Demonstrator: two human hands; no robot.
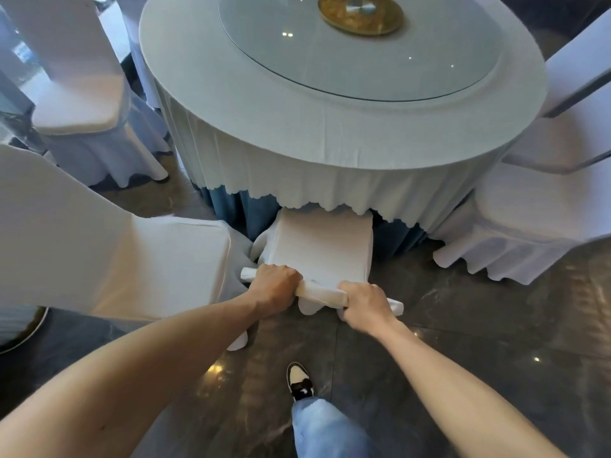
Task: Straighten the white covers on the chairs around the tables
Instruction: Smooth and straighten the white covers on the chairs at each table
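A: What takes up most of the view?

B: The round counter (pixel 330 140), draped in a pale cloth with a scalloped hem over a dark blue skirt. A glass turntable (pixel 357 47) lies on top of it, with a gold plate (pixel 360 18) at the far side.

A: And the chairs?

B: Several in white covers ring the counter. The nearest chair (pixel 317 246) is pushed in at the counter's near edge, its seat partly under the hem and its back toward the person. Another covered chair (pixel 109 256) stands just left of it, one (pixel 535 229) is at the counter's right, and one (pixel 89 104) at its far left.

A: Where is the cover being handled?

B: The chair cover (pixel 322 294) is bunched along the top of the nearest chair's back. The left hand (pixel 274 287) and right hand (pixel 363 305) are both there, fingers closed around that bunched cloth, side by side.

A: Anything lower down?

B: A shoe (pixel 299 381) and jeans leg (pixel 327 431) on the dark floor (pixel 463 325), nearer the person than the counter.
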